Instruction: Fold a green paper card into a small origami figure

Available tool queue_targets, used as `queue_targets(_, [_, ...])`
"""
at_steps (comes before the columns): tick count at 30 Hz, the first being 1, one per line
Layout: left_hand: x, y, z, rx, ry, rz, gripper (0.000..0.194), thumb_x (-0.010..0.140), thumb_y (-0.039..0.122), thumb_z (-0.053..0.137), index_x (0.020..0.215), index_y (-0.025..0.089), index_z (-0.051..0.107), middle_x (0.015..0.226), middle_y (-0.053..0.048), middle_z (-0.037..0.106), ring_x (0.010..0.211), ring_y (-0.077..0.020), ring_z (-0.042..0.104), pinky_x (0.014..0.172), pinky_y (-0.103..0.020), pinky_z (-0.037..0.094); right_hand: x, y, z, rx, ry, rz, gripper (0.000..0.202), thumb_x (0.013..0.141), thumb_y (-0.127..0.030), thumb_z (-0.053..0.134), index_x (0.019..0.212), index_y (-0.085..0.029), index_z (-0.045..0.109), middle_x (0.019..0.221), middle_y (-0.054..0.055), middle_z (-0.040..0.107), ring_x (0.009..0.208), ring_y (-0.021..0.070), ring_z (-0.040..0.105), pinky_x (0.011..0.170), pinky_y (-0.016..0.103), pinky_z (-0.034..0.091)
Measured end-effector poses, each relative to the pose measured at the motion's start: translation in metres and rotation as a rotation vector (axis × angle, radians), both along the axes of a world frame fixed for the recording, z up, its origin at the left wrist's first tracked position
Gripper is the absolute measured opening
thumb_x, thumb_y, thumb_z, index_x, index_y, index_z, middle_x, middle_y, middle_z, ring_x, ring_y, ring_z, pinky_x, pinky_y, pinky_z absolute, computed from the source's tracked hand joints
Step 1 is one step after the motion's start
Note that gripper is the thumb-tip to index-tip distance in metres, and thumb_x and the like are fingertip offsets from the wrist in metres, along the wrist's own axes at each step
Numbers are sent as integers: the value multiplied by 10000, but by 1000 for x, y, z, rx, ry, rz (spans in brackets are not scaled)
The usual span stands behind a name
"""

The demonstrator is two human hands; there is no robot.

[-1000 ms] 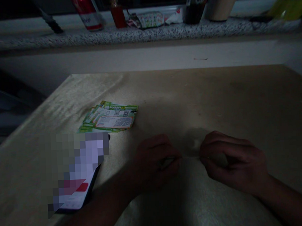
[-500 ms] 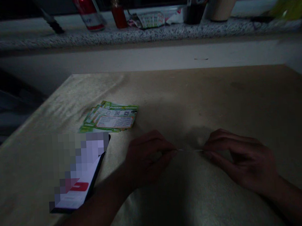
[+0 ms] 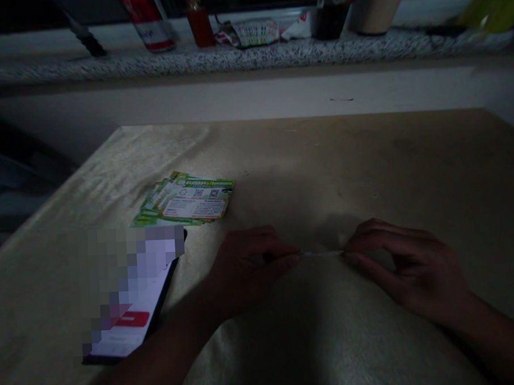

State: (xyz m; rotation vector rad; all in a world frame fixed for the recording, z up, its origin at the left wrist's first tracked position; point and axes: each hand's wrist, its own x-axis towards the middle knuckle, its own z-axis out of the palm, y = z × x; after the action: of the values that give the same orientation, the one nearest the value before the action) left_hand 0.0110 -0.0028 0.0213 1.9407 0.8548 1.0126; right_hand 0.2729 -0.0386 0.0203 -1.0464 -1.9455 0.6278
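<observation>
Between both hands stretches a thin pale strip (image 3: 321, 252), nearly level just over the table; its kind is too dark and small to make out. My left hand (image 3: 258, 266) pinches the strip's left end between thumb and fingertips. At the other end, my right hand (image 3: 407, 265) pinches it the same way, fingers bent. Left of my left hand lies a phone (image 3: 156, 287) with a lit screen, partly pixelated, its lower edge close to my forearm. Beyond the phone is a fanned pile of green and white printed cards (image 3: 193, 200).
A gold-brown cloth covers the table (image 3: 289, 157). Behind it, a speckled stone sill (image 3: 217, 61) carries a red can (image 3: 149, 24), a small orange-red bottle (image 3: 201, 24), a crumpled wrapper (image 3: 254, 32), a dark bottle (image 3: 333, 13) and a beige cylinder (image 3: 377, 8).
Both hands keep their pinch on the thin strip, which sits very slightly higher in view. My left fingers have shifted a little; the cards and phone have stayed put.
</observation>
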Motion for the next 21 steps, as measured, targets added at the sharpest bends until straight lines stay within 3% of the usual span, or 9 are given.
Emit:
queue_targets(7, [-1,-2,-1,-74,53,1,119,898,159,684,951,159,791,759,-5,733,664,-100,659,619,-192,486,-3,-2,-3,-121,21,-130,40,877,-212,718,839,-204,724,720,10,747,572,115,682,528,213,513])
queue_targets(12, [2,-3,3,-223,9,46,154,907,190,645,933,155,793,723,-4,713,629,-96,615,569,-185,456,-10,-2,1,-267,151,-244,54,843,-231,746,790,-231,756,643,-20,738,527,108,668,457,173,488])
queue_targets(17, [4,-4,2,-449,-126,109,185,879,224,648,968,145,790,635,4,683,555,-91,582,522,-178,456,-11,-2,0,-386,302,-241,67,821,-209,757,846,-255,798,706,-16,783,561,100,691,489,139,527])
queue_targets(21, [2,-5,-2,-509,-219,94,256,829,191,674,1056,178,790,659,1,717,575,-99,629,547,-180,494,-8,-3,-3,-405,344,-220,155,814,-168,759,905,-283,809,779,-15,812,645,106,738,559,131,567])
